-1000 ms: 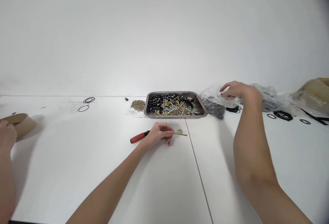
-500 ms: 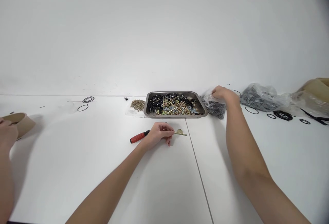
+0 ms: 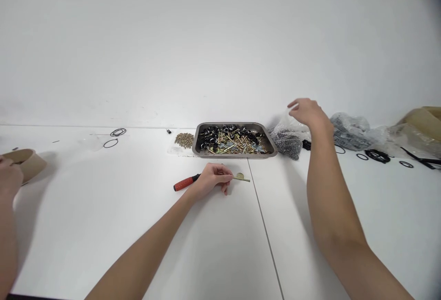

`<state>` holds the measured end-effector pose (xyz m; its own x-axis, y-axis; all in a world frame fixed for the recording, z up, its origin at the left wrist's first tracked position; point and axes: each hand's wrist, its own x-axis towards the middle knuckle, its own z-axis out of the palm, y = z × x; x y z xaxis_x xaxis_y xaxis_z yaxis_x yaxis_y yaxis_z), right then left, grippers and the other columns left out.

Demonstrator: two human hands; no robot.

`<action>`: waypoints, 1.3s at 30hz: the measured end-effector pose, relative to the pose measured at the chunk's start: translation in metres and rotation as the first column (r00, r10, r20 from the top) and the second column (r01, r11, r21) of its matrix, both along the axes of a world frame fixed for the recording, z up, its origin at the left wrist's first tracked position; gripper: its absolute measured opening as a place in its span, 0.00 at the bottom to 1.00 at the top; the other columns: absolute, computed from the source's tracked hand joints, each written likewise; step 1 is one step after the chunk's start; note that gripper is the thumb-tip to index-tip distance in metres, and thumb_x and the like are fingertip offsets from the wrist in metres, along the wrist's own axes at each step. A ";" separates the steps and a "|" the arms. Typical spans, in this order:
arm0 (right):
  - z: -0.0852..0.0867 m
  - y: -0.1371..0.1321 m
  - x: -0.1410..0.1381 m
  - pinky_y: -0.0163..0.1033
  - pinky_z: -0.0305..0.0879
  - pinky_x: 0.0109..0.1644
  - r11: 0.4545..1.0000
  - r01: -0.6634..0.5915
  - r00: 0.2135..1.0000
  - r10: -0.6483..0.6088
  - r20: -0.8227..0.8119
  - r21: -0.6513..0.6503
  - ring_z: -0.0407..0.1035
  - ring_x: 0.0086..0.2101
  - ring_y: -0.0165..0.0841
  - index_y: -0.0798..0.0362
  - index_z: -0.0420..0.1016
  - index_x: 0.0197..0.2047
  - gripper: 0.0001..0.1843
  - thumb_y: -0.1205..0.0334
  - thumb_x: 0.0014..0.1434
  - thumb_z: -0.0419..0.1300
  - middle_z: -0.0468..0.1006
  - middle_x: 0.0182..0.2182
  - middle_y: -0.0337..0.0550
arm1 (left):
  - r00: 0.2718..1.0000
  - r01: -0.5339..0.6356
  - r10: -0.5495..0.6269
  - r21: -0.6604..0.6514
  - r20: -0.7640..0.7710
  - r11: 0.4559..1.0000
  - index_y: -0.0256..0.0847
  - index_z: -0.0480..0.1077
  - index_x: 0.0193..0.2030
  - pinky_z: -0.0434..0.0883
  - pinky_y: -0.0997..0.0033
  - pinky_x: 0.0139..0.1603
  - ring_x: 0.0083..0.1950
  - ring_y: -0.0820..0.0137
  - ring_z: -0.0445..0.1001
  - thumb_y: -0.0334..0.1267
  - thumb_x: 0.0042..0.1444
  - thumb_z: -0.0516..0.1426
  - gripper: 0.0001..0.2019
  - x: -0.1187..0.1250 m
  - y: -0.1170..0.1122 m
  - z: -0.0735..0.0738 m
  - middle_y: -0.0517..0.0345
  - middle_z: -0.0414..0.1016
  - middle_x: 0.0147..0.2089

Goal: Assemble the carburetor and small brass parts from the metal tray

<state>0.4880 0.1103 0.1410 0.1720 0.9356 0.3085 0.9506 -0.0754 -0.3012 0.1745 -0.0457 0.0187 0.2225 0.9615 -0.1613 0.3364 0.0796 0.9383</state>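
My left hand [image 3: 216, 178] is just above the table in the middle, pinching a thin brass-coloured rod [image 3: 245, 180]. A small round brass-coloured piece [image 3: 240, 175] shows right beside the rod; whether the two are joined I cannot tell. Beside that hand lies a tool with a red handle [image 3: 184, 183], its far end hidden behind my fingers. On the right, my right hand [image 3: 312, 112] is raised with its fingertips closed on the lifted edge of a clear plastic bag [image 3: 288, 141] full of small dark grey parts.
A metal tray [image 3: 234, 156] of mixed small parts stands by the wall. Left of it is a pile of small brass-coloured pieces [image 3: 184, 140]. Another person's hand [image 3: 9, 178] is at a beige container [image 3: 33, 167]. Further right lie a second bag [image 3: 349, 130] and black rings [image 3: 378, 155].
My right hand has risen and moved slightly right, drawing the bag's plastic upward. My left hand with the rod has stayed in place.
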 end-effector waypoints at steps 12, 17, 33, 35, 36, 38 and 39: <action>-0.108 0.013 -0.160 0.48 0.61 0.57 0.796 -0.600 0.781 0.604 0.158 -0.076 0.64 0.51 0.45 0.57 0.76 0.47 0.12 0.68 0.61 0.56 0.70 0.51 0.55 | 0.999 0.005 -0.008 -0.074 -0.040 0.997 0.42 0.76 0.39 0.73 0.64 0.31 0.41 0.60 0.78 0.55 0.50 0.61 0.18 -0.002 -0.001 0.000 0.63 0.77 0.27; -0.110 0.014 -0.158 0.48 0.62 0.55 0.846 -0.527 0.816 0.530 0.230 -0.080 0.64 0.51 0.47 0.59 0.73 0.50 0.13 0.64 0.65 0.54 0.67 0.52 0.59 | 0.999 0.030 -0.029 -0.080 0.015 0.996 0.42 0.76 0.38 0.73 0.64 0.32 0.40 0.60 0.78 0.53 0.50 0.62 0.17 -0.002 -0.002 0.002 0.63 0.76 0.26; -0.098 0.005 -0.153 0.44 0.64 0.51 0.886 -0.451 0.866 0.464 0.185 -0.112 0.69 0.47 0.45 0.62 0.75 0.43 0.10 0.70 0.62 0.54 0.69 0.49 0.61 | 0.999 0.010 -0.010 0.010 0.052 1.000 0.41 0.76 0.36 0.73 0.65 0.31 0.39 0.61 0.78 0.49 0.51 0.61 0.14 -0.001 -0.001 0.000 0.64 0.76 0.25; -0.098 0.010 -0.150 0.41 0.64 0.50 0.876 -0.469 0.865 0.481 0.142 -0.109 0.69 0.46 0.42 0.60 0.75 0.43 0.10 0.72 0.61 0.54 0.71 0.48 0.58 | 1.000 -0.022 0.023 -0.021 0.021 1.000 0.41 0.76 0.36 0.73 0.65 0.31 0.40 0.60 0.78 0.50 0.52 0.61 0.14 -0.001 -0.001 -0.001 0.63 0.76 0.26; -0.098 0.012 -0.147 0.40 0.65 0.49 0.870 -0.480 0.863 0.491 0.117 -0.112 0.70 0.45 0.40 0.59 0.76 0.42 0.11 0.73 0.60 0.54 0.72 0.47 0.56 | 1.000 -0.027 0.028 -0.039 0.006 0.999 0.41 0.76 0.37 0.73 0.65 0.31 0.40 0.60 0.78 0.50 0.52 0.60 0.14 -0.001 0.000 -0.002 0.63 0.76 0.26; -0.098 0.018 -0.141 0.36 0.65 0.46 0.854 -0.506 0.854 0.516 0.070 -0.120 0.70 0.42 0.36 0.57 0.77 0.42 0.12 0.74 0.58 0.55 0.73 0.46 0.51 | 1.000 -0.008 0.008 -0.055 0.002 0.998 0.41 0.75 0.37 0.73 0.65 0.31 0.40 0.61 0.78 0.50 0.52 0.60 0.14 -0.001 0.000 -0.003 0.63 0.76 0.26; -0.099 0.021 -0.139 0.35 0.65 0.45 0.848 -0.516 0.850 0.524 0.053 -0.119 0.70 0.41 0.34 0.56 0.77 0.43 0.13 0.74 0.58 0.55 0.73 0.46 0.50 | 1.000 0.003 -0.003 -0.049 0.011 0.999 0.41 0.75 0.37 0.73 0.65 0.31 0.40 0.61 0.78 0.50 0.52 0.60 0.14 -0.001 0.000 -0.003 0.64 0.76 0.26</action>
